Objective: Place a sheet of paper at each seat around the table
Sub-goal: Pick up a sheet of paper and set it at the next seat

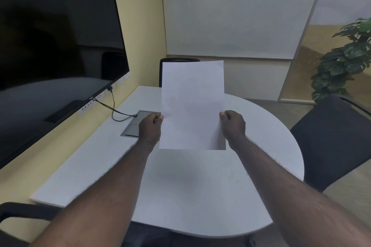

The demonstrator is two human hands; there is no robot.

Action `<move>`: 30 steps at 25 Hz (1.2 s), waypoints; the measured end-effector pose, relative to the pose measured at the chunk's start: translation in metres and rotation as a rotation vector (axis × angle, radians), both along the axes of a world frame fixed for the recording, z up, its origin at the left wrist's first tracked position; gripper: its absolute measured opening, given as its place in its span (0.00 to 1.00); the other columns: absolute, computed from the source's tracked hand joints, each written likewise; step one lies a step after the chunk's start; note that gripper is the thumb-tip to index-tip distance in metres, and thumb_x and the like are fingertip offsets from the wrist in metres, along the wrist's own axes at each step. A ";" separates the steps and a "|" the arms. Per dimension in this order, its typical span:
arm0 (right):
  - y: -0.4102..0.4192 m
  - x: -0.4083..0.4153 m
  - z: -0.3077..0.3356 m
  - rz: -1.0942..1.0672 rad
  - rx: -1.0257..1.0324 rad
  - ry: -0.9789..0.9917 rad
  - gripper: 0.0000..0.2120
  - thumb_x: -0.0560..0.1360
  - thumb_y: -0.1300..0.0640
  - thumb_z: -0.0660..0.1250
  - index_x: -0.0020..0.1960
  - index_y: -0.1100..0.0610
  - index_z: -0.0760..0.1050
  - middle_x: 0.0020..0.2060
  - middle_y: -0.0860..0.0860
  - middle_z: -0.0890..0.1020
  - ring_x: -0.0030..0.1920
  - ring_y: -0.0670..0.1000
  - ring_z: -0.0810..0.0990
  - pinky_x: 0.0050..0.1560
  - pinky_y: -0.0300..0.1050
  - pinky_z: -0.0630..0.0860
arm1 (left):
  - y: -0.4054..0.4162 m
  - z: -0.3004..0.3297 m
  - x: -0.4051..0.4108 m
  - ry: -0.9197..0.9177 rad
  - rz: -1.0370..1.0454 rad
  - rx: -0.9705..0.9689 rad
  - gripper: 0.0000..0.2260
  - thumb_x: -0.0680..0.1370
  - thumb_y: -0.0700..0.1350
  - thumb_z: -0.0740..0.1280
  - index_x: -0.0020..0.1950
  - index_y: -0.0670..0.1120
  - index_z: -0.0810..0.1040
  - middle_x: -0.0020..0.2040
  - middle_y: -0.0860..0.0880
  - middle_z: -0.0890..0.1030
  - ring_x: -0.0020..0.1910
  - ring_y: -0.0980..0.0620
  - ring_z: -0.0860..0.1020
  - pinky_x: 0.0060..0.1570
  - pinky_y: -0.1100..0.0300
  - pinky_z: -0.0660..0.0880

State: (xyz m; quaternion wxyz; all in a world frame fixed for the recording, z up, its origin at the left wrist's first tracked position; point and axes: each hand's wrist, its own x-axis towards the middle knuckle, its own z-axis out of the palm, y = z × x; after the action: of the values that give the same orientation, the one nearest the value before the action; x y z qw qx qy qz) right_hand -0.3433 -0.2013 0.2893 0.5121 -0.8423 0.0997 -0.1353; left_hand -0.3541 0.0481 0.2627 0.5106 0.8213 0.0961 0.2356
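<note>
I hold white paper (192, 104) upright in front of me, above the white table (200, 186). My left hand (150, 128) pinches its left edge and my right hand (232, 125) pinches its right edge, both near the lower half. I cannot tell whether it is one sheet or more. No paper lies on the tabletop. A black chair (179, 60) stands at the far side, partly hidden behind the paper. Another black chair (333, 140) stands at the right, and a chair armrest (26, 211) shows at the near left.
A large dark monitor (56, 56) hangs on the left wall, with a cable (114, 110) running to a grey socket panel (133, 124) in the table. A whiteboard (236, 12) covers the far wall. A green plant (345, 56) stands at the right.
</note>
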 end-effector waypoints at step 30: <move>0.244 -0.017 -0.067 -0.059 0.013 0.106 0.12 0.79 0.50 0.59 0.47 0.57 0.76 0.42 0.50 0.79 0.48 0.56 0.77 0.58 0.58 0.73 | 0.239 -0.047 -0.021 0.079 -0.012 0.087 0.09 0.80 0.45 0.61 0.48 0.42 0.79 0.36 0.48 0.77 0.38 0.49 0.73 0.40 0.58 0.69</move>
State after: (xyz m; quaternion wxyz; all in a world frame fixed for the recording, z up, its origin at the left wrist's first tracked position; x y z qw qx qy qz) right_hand -0.3605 0.0426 0.2223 0.5073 -0.8417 0.1524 -0.1052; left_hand -0.3751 0.2872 0.2158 0.4715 0.8520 0.1010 0.2038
